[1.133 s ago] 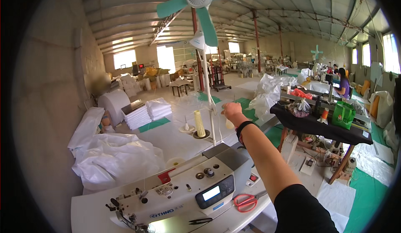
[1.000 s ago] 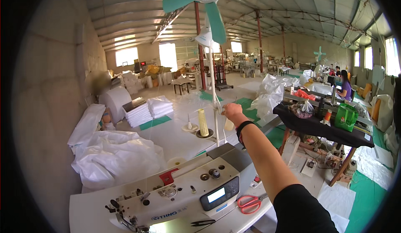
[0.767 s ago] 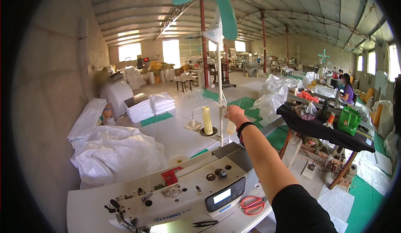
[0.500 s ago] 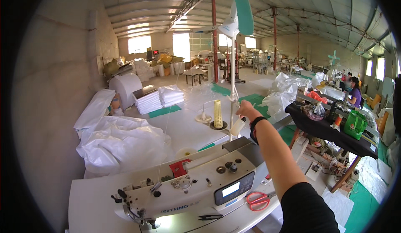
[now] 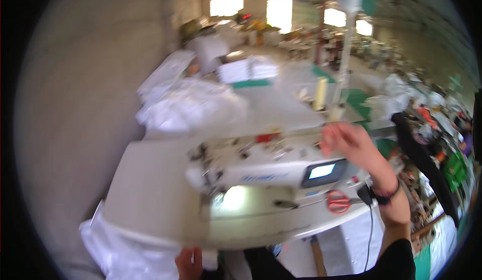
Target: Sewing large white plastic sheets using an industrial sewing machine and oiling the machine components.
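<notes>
My right hand (image 5: 349, 142) is above the right end of the white sewing machine (image 5: 251, 174), near its lit display (image 5: 322, 170). Motion smears its fingers, so their grip is unclear. At the front edge of the sewing table (image 5: 155, 189), my left hand (image 5: 189, 264) shows low in the picture, blurred and cut off by the frame. Beside the machine lie red-handled scissors (image 5: 338, 202), and dark thread snips (image 5: 285, 204) rest under its arm. The machine's lamp shines at the needle end. A pale yellow thread cone (image 5: 320, 93) stands behind the machine.
White sheeting (image 5: 191, 107) lies heaped behind the table, and more hangs at its left front (image 5: 115, 247). A bare wall (image 5: 110, 79) rises on the left. A pale pole (image 5: 345, 54) stands behind the machine. To the right are a dark-covered table (image 5: 422, 159) and a green bag (image 5: 456, 170).
My right hand has left the pole by the thread cone and come back toward me, over the machine. My left hand has come into view. The whole view has tilted down and turned left.
</notes>
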`<state>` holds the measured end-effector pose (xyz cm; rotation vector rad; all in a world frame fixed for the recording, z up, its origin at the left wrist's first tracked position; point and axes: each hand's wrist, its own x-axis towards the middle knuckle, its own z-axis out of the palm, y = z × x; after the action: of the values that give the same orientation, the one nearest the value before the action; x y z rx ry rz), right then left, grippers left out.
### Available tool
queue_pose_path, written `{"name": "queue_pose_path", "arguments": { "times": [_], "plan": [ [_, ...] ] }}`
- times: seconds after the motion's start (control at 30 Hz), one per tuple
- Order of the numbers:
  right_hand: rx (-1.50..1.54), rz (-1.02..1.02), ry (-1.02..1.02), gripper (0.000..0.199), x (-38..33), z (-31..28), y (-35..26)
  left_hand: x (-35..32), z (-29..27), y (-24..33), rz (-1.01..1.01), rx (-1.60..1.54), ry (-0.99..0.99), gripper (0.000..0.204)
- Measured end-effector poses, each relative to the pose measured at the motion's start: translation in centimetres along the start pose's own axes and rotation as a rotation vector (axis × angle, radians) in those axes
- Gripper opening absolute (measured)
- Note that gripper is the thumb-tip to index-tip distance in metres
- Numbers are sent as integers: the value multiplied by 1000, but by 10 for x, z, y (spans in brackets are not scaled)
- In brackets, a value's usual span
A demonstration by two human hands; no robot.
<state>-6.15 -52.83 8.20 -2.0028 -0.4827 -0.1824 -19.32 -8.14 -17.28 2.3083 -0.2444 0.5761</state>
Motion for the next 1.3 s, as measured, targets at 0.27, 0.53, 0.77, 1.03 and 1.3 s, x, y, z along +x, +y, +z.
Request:
{"name": "queue_pose_path", "arguments": {
  "times": [0.27, 0.53, 0.77, 1.03, 1.3],
  "plan": [
    [281, 105, -1245, 38, -133, 251, 56, 10, -99, -73, -198, 401, 424, 29],
    [-358, 277, -730, 76, -147, 417, 170, -23, -167, -113, -295, 659, 681, 45],
    [-4, -88, -834, 87, -101, 461, 108, -101, -159, -166, -798, 647, 649, 82],
    [-102, -342, -744, 56, -111, 479, 110, -110, -145, -239, -1367, 665, 112, 80],
    [111, -263, -647, 37, -97, 450, 25, -63, -279, -218, -799, -420, 827, 39]
  ]
}}
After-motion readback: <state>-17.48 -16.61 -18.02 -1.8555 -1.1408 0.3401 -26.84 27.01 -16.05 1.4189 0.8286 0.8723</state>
